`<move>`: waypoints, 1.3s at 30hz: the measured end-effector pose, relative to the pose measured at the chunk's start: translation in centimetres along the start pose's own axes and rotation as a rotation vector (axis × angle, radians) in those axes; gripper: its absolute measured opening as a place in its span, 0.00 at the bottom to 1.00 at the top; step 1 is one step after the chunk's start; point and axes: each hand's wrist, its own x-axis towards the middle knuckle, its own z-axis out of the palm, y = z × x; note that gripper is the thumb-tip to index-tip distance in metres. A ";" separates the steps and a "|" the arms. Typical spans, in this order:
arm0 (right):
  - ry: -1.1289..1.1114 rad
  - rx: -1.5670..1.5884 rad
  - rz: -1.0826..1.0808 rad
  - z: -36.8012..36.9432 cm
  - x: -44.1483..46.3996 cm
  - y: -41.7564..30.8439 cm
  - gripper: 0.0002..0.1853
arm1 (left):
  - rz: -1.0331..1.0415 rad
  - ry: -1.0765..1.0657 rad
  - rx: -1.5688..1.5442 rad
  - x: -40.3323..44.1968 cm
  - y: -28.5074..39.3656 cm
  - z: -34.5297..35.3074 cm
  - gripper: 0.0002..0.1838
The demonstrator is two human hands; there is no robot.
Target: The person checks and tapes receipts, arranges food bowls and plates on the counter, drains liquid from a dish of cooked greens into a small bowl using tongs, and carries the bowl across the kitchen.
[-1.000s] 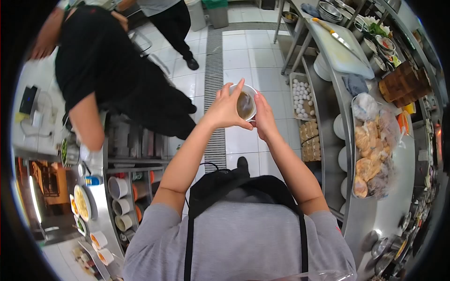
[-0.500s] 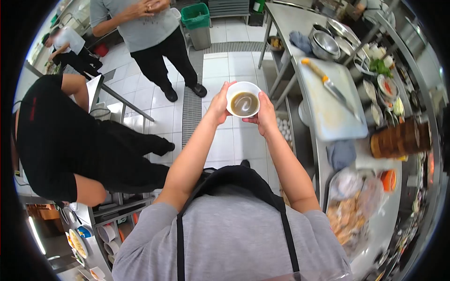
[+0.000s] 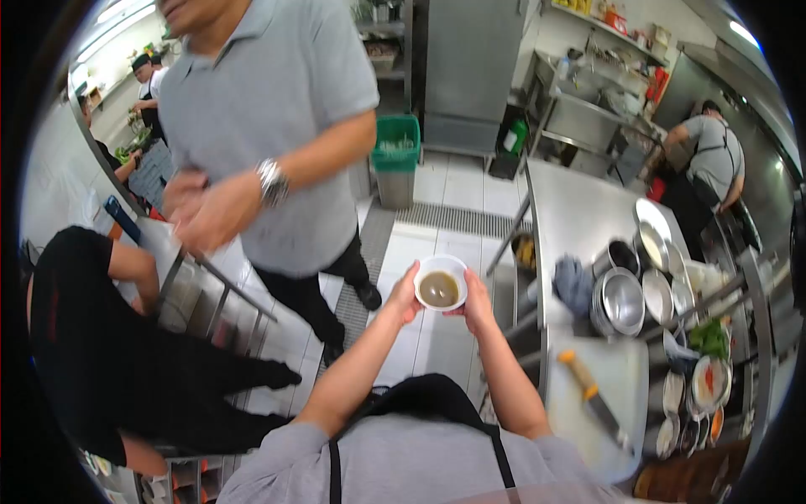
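Between my two hands is a small white bowl (image 3: pixel 441 283) of brownish liquid, held out in front of me over the floor. My left hand (image 3: pixel 405 296) is closed around its left side. On the other side my right hand (image 3: pixel 476 301) grips the wall, with fingers reaching under the base. The bowl looks about level, and light glints on the brown liquid (image 3: pixel 439 291). Both forearms are stretched forward.
A person in a grey shirt (image 3: pixel 269 109) stands close ahead on the left; another in black (image 3: pixel 101 336) is nearer. To the right, a steel table (image 3: pixel 579 193) bears metal bowls (image 3: pixel 621 302) and a knife (image 3: pixel 592 395) on a cutting board (image 3: pixel 621 361). A green bin (image 3: pixel 395 155) stands ahead.
My view has tilted up, so more of the kitchen ahead shows. The person in grey is now nearer, arms lowered and blurred. The bowl stays in both my hands.
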 end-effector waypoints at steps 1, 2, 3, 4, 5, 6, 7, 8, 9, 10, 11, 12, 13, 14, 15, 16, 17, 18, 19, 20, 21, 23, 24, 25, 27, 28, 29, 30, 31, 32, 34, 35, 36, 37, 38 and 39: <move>-0.016 -0.007 -0.020 0.2 2.1 -1.0 0.24 | -0.004 0.001 0.011 1.4 1.1 0.7 0.27; 0.023 0.000 -0.028 0.3 4.0 -1.8 0.24 | 0.011 0.000 0.003 3.3 2.4 1.3 0.27; 0.061 0.004 -0.034 0.1 5.7 -2.5 0.24 | -0.005 0.005 0.019 5.2 3.5 1.8 0.27; 0.058 -0.042 -0.041 -0.3 8.2 -2.7 0.26 | -0.023 0.015 0.038 6.8 4.5 2.0 0.27; 0.043 -0.045 -0.042 -0.5 10.2 -3.1 0.26 | -0.011 0.023 0.033 8.4 5.4 2.3 0.27; 0.037 -0.090 -0.055 -0.5 12.5 -4.0 0.26 | 0.009 0.091 0.023 9.8 6.3 2.8 0.27; 0.028 -0.135 -0.076 -0.2 15.0 -5.0 0.25 | 0.037 0.155 0.012 11.5 7.6 3.2 0.26; 0.057 -0.200 -0.049 0.0 17.3 -5.8 0.24 | 0.057 0.121 -0.005 14.0 8.3 2.3 0.26; 0.038 -0.209 -0.067 0.1 20.0 -6.1 0.24 | 0.084 0.120 -0.012 15.3 9.8 2.6 0.26; 0.043 -0.248 -0.112 0.4 23.0 -6.1 0.24 | 0.111 0.164 -0.014 16.1 11.3 3.2 0.27; 0.044 -0.287 -0.151 0.6 25.9 -6.0 0.24 | 0.136 0.215 -0.021 17.3 12.6 3.3 0.27; -0.073 -0.209 -0.238 1.2 27.4 -7.0 0.23 | 0.162 0.224 -0.023 19.9 13.2 2.1 0.28; -0.105 -0.228 -0.230 1.8 28.9 -7.4 0.23 | 0.189 0.211 -0.057 21.3 14.6 1.7 0.28; -0.107 -0.206 -0.208 2.9 30.9 -8.3 0.23 | 0.221 0.225 -0.087 23.0 15.5 1.0 0.28; -0.110 -0.185 -0.188 4.2 32.9 -9.4 0.23 | 0.256 0.238 -0.117 24.7 16.5 0.3 0.28; -0.161 -0.146 -0.066 5.0 34.5 -10.5 0.22 | 0.286 0.257 -0.141 25.5 17.7 0.2 0.28; -0.198 -0.165 -0.063 6.0 36.7 -11.0 0.22 | 0.327 0.263 -0.178 26.2 18.9 -0.1 0.28; -0.250 -0.186 -0.098 7.2 38.9 -11.1 0.22 | 0.363 0.275 -0.212 26.5 20.1 -0.6 0.28; -0.303 -0.205 -0.127 8.5 40.2 -11.3 0.22 | 0.379 0.307 -0.234 26.9 21.3 -1.1 0.28; -0.357 -0.199 -0.160 9.8 41.5 -11.6 0.22 | 0.376 0.362 -0.254 27.2 22.6 -1.6 0.28; -0.396 -0.212 -0.138 10.8 43.3 -11.0 0.22 | 0.373 0.419 -0.274 27.4 23.9 -2.3 0.27; -0.458 -0.178 -0.118 13.6 47.6 -9.7 0.22 | 0.389 0.503 -0.283 28.0 26.5 -3.7 0.27; -0.504 -0.136 -0.105 15.3 48.7 -9.7 0.21 | 0.414 0.506 -0.304 28.2 27.8 -4.6 0.27; -0.535 -0.135 -0.092 16.9 50.0 -9.6 0.21 | 0.435 0.504 -0.322 28.6 28.9 -5.7 0.27; -0.540 -0.134 0.032 20.5 52.6 -9.3 0.20 | 0.457 0.504 -0.347 29.6 31.0 -8.9 0.27; -0.573 -0.113 0.022 22.4 53.7 -9.1 0.20 | 0.470 0.497 -0.364 30.0 32.1 -10.3 0.27; -0.597 -0.117 0.034 24.0 54.6 -8.9 0.20 | 0.482 0.487 -0.381 30.5 33.3 -11.8 0.28; -0.630 -0.074 0.071 25.8 55.5 -9.1 0.20 | 0.479 0.493 -0.371 30.9 34.8 -13.3 0.28; -0.659 -0.033 0.105 27.8 56.6 -9.1 0.20 | 0.495 0.505 -0.379 31.2 36.0 -14.6 0.28; -0.617 -0.038 0.080 29.7 58.2 -8.1 0.21 | 0.500 0.512 -0.367 31.5 37.8 -15.7 0.28; -0.648 -0.074 0.115 33.6 59.6 -9.2 0.21 | 0.486 0.556 -0.350 32.3 41.1 -18.5 0.28; -0.651 -0.112 0.161 35.1 59.9 -9.5 0.22 | 0.484 0.575 -0.351 32.7 42.2 -20.3 0.28; -0.718 -0.168 0.144 36.8 61.0 -9.5 0.24 | 0.476 0.604 -0.325 33.3 43.6 -22.3 0.28; -0.726 -0.161 0.145 38.5 61.6 -9.8 0.24 | 0.472 0.627 -0.297 33.8 45.3 -23.8 0.28; -0.681 -0.218 0.115 40.1 62.3 -10.3 0.25 | 0.482 0.632 -0.293 34.3 47.0 -25.2 0.28; -0.632 -0.278 0.091 41.5 63.1 -10.4 0.25 | 0.481 0.638 -0.291 35.0 48.5 -26.9 0.28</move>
